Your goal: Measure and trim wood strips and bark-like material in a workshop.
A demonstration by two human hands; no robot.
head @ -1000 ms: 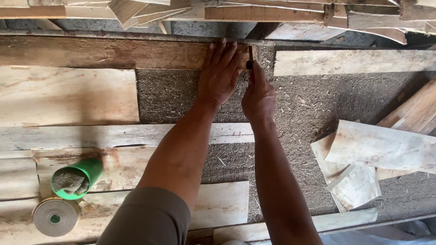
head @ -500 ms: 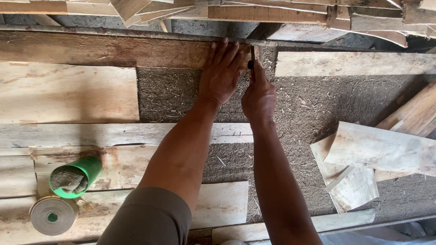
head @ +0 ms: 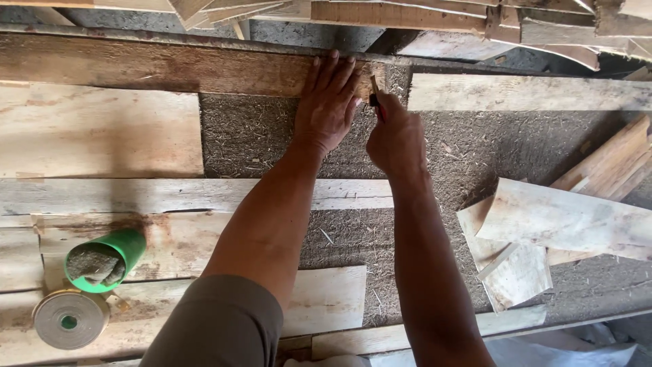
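Pinching a small blade point(head: 374, 94), the right hand point(head: 396, 139) trims the veneer strip's point(head: 170, 68) end at the tabletop's far edge; the left hand point(head: 328, 109) presses flat, fingers spread. Next: a steady cut.

The right hand point(head: 396, 139) hides most of its small tool point(head: 374, 92).

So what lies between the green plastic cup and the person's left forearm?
In the head view, only pale flat wooden veneer sheets lie between the green plastic cup and the left forearm; nothing stands on that stretch.
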